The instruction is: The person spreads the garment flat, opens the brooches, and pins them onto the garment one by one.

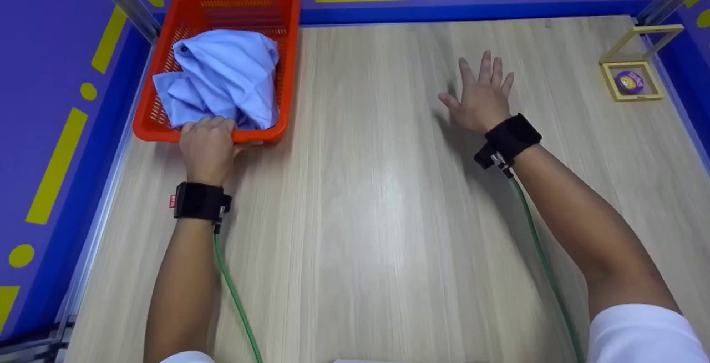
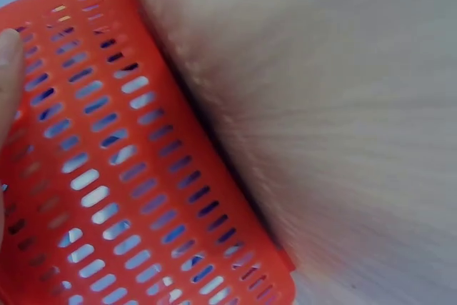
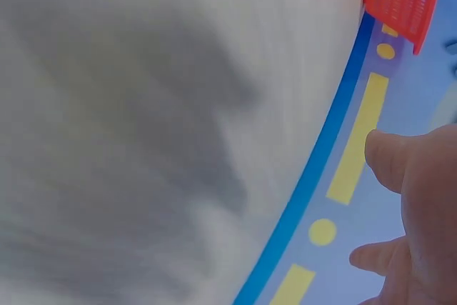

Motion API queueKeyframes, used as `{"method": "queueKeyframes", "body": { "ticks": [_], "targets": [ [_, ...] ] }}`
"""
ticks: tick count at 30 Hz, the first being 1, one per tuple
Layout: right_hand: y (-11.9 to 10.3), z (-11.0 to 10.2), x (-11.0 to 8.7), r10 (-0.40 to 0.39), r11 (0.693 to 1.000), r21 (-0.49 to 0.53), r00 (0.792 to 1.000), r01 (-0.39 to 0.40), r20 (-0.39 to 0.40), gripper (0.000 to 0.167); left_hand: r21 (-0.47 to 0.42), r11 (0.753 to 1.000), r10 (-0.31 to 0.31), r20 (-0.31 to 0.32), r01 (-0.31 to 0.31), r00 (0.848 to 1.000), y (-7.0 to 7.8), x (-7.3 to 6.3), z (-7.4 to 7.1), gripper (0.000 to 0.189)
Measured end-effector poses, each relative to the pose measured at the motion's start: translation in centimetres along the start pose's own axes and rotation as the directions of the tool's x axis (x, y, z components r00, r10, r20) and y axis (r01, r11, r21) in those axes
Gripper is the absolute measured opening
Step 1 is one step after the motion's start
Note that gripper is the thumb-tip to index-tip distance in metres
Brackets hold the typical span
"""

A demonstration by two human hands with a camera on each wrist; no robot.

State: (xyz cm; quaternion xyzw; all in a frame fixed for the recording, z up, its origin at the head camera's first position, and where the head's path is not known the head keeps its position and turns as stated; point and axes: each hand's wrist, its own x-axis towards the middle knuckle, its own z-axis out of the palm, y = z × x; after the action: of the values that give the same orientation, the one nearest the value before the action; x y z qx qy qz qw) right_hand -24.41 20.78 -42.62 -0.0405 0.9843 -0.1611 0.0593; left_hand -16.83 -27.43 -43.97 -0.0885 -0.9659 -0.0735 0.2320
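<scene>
A red plastic basket (image 1: 289,69) with slotted walls stands at the back left of the table, and a crumpled light blue cloth (image 1: 233,69) lies in it. My left hand (image 1: 208,144) grips the basket's near rim, fingers curled over the edge. In the left wrist view the basket's slotted wall (image 2: 143,148) fills the left side, with a bit of the hand at the edge. My right hand (image 1: 480,99) is over the right half of the table with its fingers spread, holding nothing. Its thumb (image 3: 389,162) shows in the right wrist view.
At the far right stands a small yellow frame-like box (image 1: 638,96) with its lid raised and a round purple tin (image 1: 629,82) inside. Blue-purple walls with yellow marks border the table (image 1: 366,213). A green cable (image 1: 236,302) trails from each wristband.
</scene>
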Motion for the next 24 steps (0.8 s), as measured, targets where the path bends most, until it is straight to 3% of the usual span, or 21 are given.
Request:
{"method": "queueKeyframes", "body": {
  "ticks": [6, 13, 19, 24],
  "targets": [
    [-4.2, -0.4, 1.5, -0.069, 0.997, -0.04, 0.998, 0.069, 0.002, 0.083, 0.014, 0.999, 0.038, -0.042, -0.038, 0.998, -0.9, -0.3, 0.1, 0.051],
    [-12.1, -0.4, 3.1, -0.191, 0.981, -0.011, 0.981, 0.191, 0.023, 0.084, 0.032, 0.998, 0.047, -0.052, -0.045, 0.998, -1.2, 0.0, -0.1, 0.054],
    [-18.9, 0.1, 4.2, -0.366, 0.931, -0.005, 0.929, 0.366, 0.053, 0.084, 0.023, 0.998, 0.061, -0.057, -0.059, 0.997, -0.9, -0.1, 0.3, 0.053],
    [-23.9, 0.8, 4.8, -0.455, 0.89, -0.016, 0.889, 0.457, 0.06, 0.088, 0.022, 0.997, 0.079, -0.088, -0.078, 0.993, -0.3, 0.1, 0.6, 0.042]
  ]
}}
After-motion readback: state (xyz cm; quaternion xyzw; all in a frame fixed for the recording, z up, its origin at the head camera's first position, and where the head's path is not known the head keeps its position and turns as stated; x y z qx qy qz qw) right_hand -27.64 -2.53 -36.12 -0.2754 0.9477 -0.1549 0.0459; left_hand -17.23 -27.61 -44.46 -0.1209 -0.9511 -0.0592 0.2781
